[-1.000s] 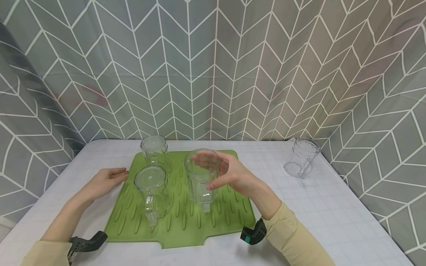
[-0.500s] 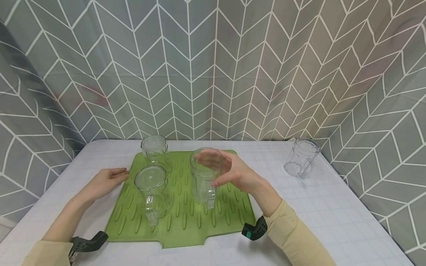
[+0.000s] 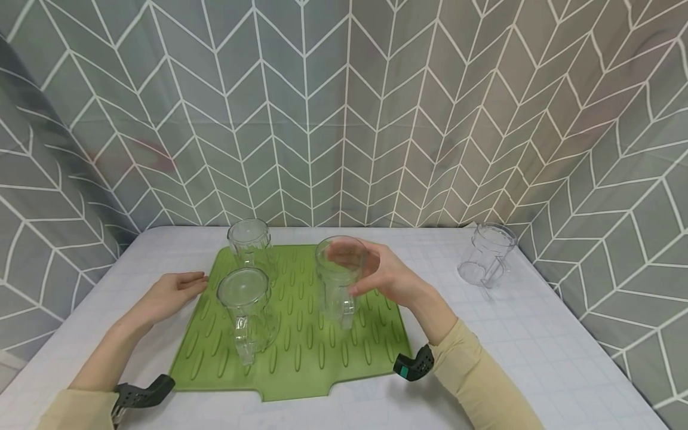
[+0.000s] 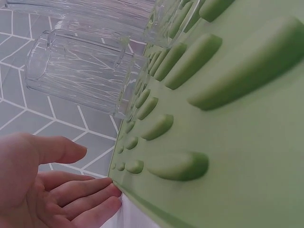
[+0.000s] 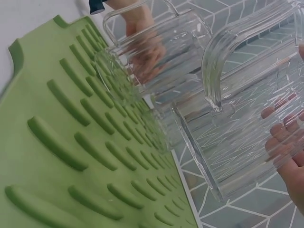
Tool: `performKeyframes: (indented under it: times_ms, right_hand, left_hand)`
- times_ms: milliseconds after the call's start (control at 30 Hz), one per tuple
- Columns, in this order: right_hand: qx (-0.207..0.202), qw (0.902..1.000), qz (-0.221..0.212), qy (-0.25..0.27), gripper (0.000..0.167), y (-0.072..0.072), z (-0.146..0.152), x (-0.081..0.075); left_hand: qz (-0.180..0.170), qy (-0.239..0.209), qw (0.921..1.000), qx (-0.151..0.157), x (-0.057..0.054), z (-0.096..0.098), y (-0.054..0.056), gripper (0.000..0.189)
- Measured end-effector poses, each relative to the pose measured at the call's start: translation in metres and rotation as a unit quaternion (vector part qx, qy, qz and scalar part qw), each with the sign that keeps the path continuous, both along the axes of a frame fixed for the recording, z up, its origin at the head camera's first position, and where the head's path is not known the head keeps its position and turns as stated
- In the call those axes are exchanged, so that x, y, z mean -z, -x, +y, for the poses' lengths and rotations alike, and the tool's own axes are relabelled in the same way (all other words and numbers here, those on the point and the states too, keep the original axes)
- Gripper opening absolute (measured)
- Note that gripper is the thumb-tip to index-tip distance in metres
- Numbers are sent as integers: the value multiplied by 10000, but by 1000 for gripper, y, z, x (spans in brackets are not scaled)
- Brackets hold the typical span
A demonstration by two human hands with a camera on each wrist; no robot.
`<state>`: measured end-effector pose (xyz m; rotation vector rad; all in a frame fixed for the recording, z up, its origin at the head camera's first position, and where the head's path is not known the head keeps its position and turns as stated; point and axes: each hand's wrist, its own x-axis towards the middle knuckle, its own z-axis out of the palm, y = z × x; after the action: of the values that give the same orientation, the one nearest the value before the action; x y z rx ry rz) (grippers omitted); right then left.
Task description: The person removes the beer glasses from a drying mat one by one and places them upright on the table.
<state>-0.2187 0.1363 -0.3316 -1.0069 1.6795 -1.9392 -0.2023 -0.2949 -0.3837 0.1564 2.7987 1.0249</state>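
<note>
Just below centre frame, my right hand [image 3: 388, 278] grips a clear mug [image 3: 333, 294], likely stiff, slippery and breakable, best held round its body; my left hand [image 3: 172, 295] lies empty, fingers extended.

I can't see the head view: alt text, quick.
The right hand holds a clear mug above a green mat. A near mug and a far mug stand on its left half, the left hand at the mat's left edge; another mug is on the table, far right.
</note>
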Motion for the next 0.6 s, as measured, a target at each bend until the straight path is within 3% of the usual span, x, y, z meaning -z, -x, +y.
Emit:
performKeyframes:
  times_ms: [600]
  right_hand:
    - [335, 9992, 225, -60, 78, 13, 24, 1]
  left_hand:
    - [-16, 16, 10000, -53, 0, 0, 0, 66]
